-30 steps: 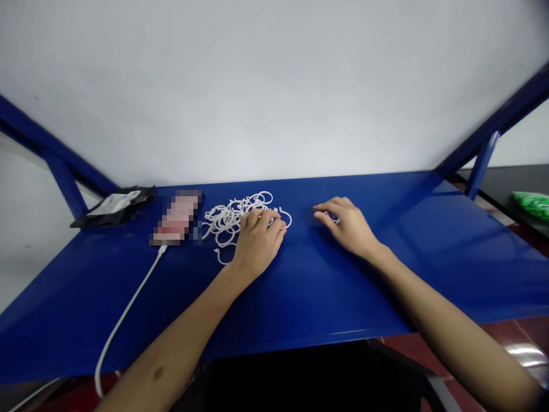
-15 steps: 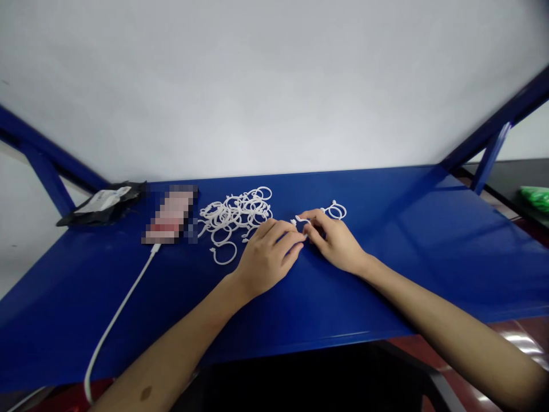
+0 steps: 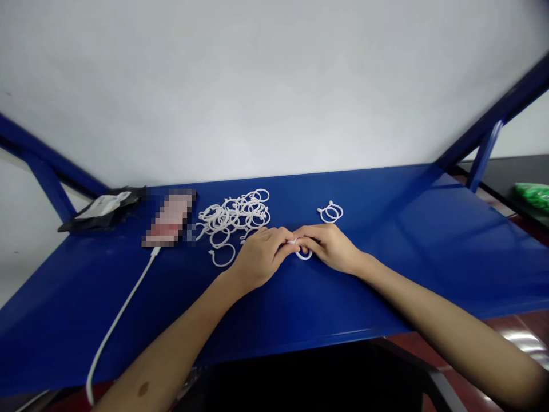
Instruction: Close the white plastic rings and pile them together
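Between my fingertips is a white plastic ring [image 3: 304, 257], its loop hanging down toward me and its ends mostly hidden. My left hand [image 3: 262, 256] pinches it from the left, while my right hand [image 3: 326, 246] pinches it from the right; the fingertips of both meet. Left of my left hand lies a tangled pile of similar white rings [image 3: 229, 214], with one ring [image 3: 223, 265] at its near side. Beyond my right hand rest a couple of overlapping white rings [image 3: 331, 213] with small knobs at their ends.
On the left of the blue table [image 3: 386, 200] are a blurred-out phone [image 3: 169, 220] with a white cable [image 3: 122, 309] and a black plastic packet [image 3: 107, 209] with a white label. Blue frame bars rise at both sides, against a pale wall. Something green [image 3: 534, 194] lies far right.
My hands have come together and slightly nearer to me. The held ring has turned, so its loop now hangs on the near side. The pair of rings behind my right hand is uncovered.
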A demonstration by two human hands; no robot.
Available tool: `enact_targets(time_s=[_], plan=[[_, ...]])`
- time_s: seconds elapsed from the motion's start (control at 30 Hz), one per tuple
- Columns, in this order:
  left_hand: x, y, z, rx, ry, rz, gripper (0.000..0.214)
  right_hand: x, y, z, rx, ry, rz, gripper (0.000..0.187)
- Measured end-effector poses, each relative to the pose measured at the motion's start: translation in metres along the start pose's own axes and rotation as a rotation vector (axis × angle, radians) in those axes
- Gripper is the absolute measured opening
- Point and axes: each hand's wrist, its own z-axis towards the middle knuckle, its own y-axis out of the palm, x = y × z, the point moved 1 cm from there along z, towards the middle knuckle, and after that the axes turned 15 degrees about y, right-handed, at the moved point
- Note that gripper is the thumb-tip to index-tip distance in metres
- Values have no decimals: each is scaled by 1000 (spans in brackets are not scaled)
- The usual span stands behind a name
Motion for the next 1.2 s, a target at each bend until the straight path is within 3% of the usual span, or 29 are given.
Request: enact_targets(time_s=[0.27,0.47,0.77,1.0,1.2], plan=[[0,-1,1,-27,19,11,24,3,1,0,23,-57,-76,32],[-3,1,1,18,28,59,21,6,0,1,46,-72,-122,31],[-4,6,-6,28,-42,105,32,2,-3,-2,45,-166,-179,36],[-4,4,-8,-9,-78,95,25,-2,-4,-5,33,-212,-265,36],[-17,-2,-7,27,-75,138,18,1,1,-3,60,-103,-302,33]])
